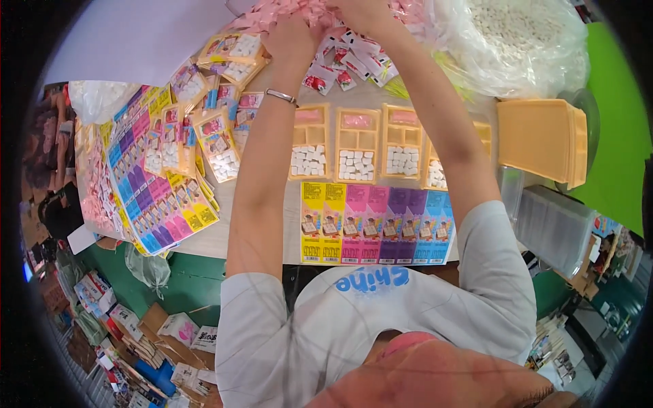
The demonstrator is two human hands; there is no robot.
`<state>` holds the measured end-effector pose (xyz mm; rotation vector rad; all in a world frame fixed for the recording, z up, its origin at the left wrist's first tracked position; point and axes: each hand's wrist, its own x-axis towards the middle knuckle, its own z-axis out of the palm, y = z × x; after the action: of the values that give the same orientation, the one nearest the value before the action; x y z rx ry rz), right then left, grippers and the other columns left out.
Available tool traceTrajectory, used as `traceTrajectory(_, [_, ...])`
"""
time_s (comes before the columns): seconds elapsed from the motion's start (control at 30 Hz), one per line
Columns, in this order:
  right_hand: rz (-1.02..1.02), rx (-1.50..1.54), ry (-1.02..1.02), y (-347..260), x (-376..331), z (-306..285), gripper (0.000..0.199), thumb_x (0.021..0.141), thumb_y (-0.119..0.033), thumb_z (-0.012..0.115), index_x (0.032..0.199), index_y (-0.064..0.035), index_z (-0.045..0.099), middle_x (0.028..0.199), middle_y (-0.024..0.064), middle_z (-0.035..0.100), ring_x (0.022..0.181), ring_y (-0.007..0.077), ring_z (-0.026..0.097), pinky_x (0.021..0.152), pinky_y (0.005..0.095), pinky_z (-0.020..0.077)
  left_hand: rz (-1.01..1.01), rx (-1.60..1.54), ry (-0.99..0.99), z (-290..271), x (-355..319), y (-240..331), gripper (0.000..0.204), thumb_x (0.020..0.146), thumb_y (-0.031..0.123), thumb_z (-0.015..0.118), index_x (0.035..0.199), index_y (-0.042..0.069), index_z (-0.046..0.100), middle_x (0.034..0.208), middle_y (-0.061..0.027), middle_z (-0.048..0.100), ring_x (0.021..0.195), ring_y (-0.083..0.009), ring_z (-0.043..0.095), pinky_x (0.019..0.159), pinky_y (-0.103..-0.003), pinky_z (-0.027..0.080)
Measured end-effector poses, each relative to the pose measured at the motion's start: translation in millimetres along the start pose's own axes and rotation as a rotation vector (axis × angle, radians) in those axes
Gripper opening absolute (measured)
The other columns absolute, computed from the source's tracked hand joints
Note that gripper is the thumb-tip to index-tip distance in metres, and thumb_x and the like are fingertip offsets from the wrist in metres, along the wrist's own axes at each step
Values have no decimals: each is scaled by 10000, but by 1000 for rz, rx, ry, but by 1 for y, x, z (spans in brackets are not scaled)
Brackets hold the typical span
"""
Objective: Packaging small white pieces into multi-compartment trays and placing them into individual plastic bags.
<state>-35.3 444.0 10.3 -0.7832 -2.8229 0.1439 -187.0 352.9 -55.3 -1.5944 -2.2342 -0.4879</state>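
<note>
My left hand (pixel 291 39) reaches to the far side of the table, its fingers down in a heap of small pink packets (pixel 269 15). Beside it, my right hand (pixel 367 15) is at the same heap, partly cut off by the top edge. What either hand's fingers hold is hidden. Nearer me stands a row of pale orange compartment trays (pixel 357 146) with white pillow-shaped pieces in their near parts. A pink packet lies in the far compartment of the middle tray. My right forearm covers part of the rightmost tray. Between my arms lie white-and-red sachets (pixel 343 60).
A multicoloured sheet of printed cards (pixel 377 224) lies at the near edge. More printed sheets (pixel 160 197) and packed trays (pixel 221 146) pile up at left. On the right are a bag of white pieces (pixel 520 41), stacked orange trays (pixel 541 139) and clear plastic containers (pixel 554 224).
</note>
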Motion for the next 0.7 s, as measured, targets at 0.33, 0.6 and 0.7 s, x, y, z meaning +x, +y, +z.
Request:
traceTrajectory(0.33, [-10,287,657,33,-78,-38,139,861,-179,646,913,-76,722,901,149,708,848,355,688,778,465,529,118,-302,150,-11,-25,20,359,877,418,684,1053,107,708,1045,-110,711,917,-334,687,814,-505,524])
traceTrajectory(0.6, [630,122,77,14,-308,-106,104,934,-105,647,982,-20,682,866,147,691,798,276,673,715,392,524,605,-474,-355,-105,-171,118,700,924,544,615,1505,182,469,1601,-64,387,1466,-341,342,1155,-617,249])
traceTrajectory(0.7, [727,81,101,28,-347,-64,111,918,-103,662,983,-16,685,874,152,693,828,298,675,738,403,527,542,-425,-399,-101,-185,128,794,916,605,595,1558,186,386,1626,-54,341,1498,-349,271,1185,-637,196])
